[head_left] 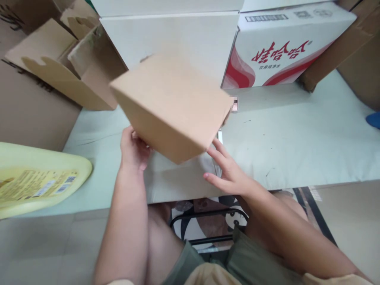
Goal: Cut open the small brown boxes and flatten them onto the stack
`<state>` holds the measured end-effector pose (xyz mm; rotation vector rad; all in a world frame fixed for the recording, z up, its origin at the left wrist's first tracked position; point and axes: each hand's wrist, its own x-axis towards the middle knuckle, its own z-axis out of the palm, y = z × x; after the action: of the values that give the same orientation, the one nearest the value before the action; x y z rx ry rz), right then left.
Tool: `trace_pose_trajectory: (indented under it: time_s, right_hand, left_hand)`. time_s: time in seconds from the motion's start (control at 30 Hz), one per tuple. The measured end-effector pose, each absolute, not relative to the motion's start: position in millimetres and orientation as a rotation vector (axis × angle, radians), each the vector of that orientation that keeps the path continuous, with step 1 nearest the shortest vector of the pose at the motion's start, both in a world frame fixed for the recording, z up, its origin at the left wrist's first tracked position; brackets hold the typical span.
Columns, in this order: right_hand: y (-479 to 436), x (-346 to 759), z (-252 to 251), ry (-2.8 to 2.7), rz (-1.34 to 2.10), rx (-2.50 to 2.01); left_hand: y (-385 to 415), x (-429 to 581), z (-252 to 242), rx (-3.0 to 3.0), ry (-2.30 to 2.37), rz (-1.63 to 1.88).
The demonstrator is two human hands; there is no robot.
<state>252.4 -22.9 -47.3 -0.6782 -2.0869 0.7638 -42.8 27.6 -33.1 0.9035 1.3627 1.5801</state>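
We see a plain brown box held tilted over the near part of the table, its broad face turned up and one corner pointing down toward us. Our left hand grasps it at its lower left edge, fingers curled in beneath. Our right hand is loosely spread, fingertips at the box's right corner; we cannot tell whether they press on it. Under the box lies something pale and flat, mostly hidden from us.

The tabletop is pale green, smooth with faint creases, and carries a few thin dark marks on its right side. Behind the box we have a white panel, and beside it a white carton with red lettering and red waves. An open brown carton stands at the back left, and a yellow bottle lies at the left edge. A blue object is cut off at the right edge. Below us we see a tiled floor and, between our knees, a black metal frame over a panda pattern.
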Motion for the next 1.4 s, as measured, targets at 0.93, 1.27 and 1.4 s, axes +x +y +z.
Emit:
trace_pose_trajectory:
  time_s: [0.93, 1.27, 1.4]
  right_hand:
    - [-25, 257, -28, -1.904, 0.97, -0.62]
    - [-18, 262, -36, -1.655, 0.865, -1.091]
    - [-8, 265, -30, -1.855, 0.832, -1.735]
  left_hand:
    - [23, -34, -44, 1.479, 1.119, 1.57]
    - [23, -22, -39, 1.362, 1.076, 1.681]
    - [21, -13, -35, 1.301, 1.12, 1.767]
